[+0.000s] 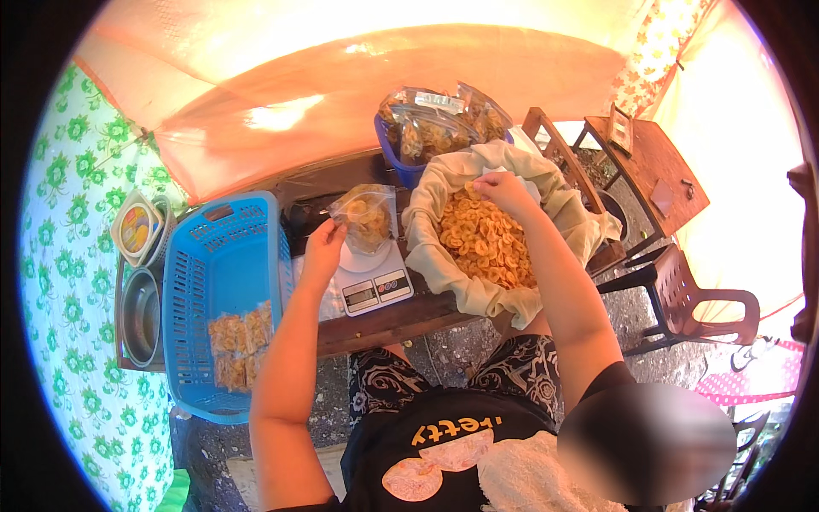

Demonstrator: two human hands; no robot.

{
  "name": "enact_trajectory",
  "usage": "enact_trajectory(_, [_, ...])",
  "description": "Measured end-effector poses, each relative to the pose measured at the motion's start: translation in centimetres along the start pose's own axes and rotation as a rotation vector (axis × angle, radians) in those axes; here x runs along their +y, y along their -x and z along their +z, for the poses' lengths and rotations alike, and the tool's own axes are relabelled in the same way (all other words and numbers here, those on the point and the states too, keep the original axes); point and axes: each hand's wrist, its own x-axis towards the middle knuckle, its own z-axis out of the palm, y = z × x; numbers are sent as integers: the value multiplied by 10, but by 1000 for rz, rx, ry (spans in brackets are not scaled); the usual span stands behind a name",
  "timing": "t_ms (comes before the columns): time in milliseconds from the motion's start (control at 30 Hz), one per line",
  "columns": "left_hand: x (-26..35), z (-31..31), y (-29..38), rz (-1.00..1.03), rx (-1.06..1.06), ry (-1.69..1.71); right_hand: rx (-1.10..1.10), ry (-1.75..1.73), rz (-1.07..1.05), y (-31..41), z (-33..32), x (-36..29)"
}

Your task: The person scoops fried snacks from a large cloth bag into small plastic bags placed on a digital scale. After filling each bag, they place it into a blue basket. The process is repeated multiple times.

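A clear zip-lock bag [366, 221] part-filled with banana chips stands on a white digital kitchen scale [377, 285]. My left hand [327, 243] pinches the bag's left edge near its top. To the right, a large container lined with beige cloth [430, 265] holds a heap of banana chips [483, 246]. My right hand [502, 191] is over the far side of the heap, with a chip [472, 188] between thumb and fingers. The scale's display is lit, but its reading is too small to tell.
A blue plastic basket [221, 281] at left holds several small packs of chips [240, 345]. Behind the cloth-lined container, a dark blue bin [400, 168] carries filled bags [435, 131]. A metal bowl [141, 317] sits far left; a plastic chair [681, 297] and wooden table [659, 173] stand right.
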Motion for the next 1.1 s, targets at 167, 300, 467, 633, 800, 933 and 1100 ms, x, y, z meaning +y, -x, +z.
enact_trajectory(167, [-4,-3,1,44,4,0,-156,-354,-103,7,12,-62])
enact_trajectory(300, [-13,-4,-2,2,-5,-25,-130,-47,-152,9,9,-71])
enact_trajectory(467, [5,3,2,154,154,-127,-241,-376,69,43,6,-49])
enact_trajectory(633, [67,22,35,731,411,-635,-217,-587,140,79,6,-37])
enact_trajectory(800, [95,105,56,413,-113,-197,-184,-788,47,103,20,-32])
enact_trajectory(933, [90,154,48,140,-120,142,-96,-800,-69,114,31,-32])
enact_trajectory(1100, [82,179,52,193,-29,-44,313,-192,-379,126,36,-27])
